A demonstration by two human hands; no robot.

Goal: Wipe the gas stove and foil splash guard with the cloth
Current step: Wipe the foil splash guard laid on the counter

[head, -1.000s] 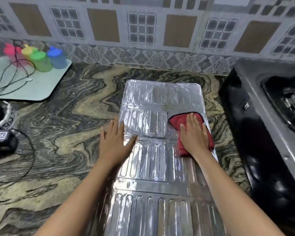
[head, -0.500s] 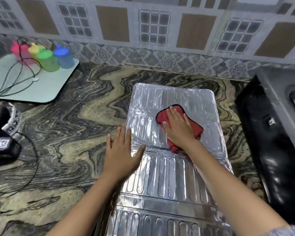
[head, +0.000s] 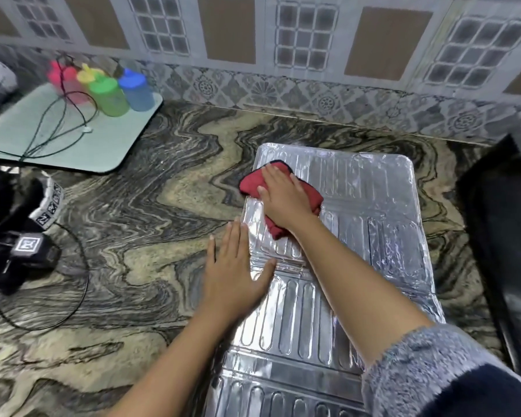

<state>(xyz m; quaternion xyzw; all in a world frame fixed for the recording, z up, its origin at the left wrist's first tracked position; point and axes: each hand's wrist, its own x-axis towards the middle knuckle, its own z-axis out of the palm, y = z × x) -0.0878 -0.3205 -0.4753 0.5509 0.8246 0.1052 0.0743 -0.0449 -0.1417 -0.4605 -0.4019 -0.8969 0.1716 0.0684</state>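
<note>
A ribbed foil splash guard [head: 373, 212] lies flat on the marbled counter, stretching from mid-frame down to the bottom edge. A red cloth [head: 251, 185] sits on its far left corner, partly over the edge. My right hand [head: 285, 197] presses flat on top of the cloth, fingers pointing to the far left. My left hand [head: 233, 273] lies flat with spread fingers on the guard's left edge, half on the counter. The black gas stove [head: 503, 224] shows only at the right edge.
A pale tray [head: 82, 149] at the back left carries several coloured plastic cups [head: 110, 96] and a thin black cable. A black device with tag markers [head: 24, 248] and its cord lie at the left edge. The tiled wall runs along the back.
My right hand has slid the red cloth from the guard's right side leftward and farther away to its far left corner. My left hand stayed pressed on the left edge. The view shifted left.
</note>
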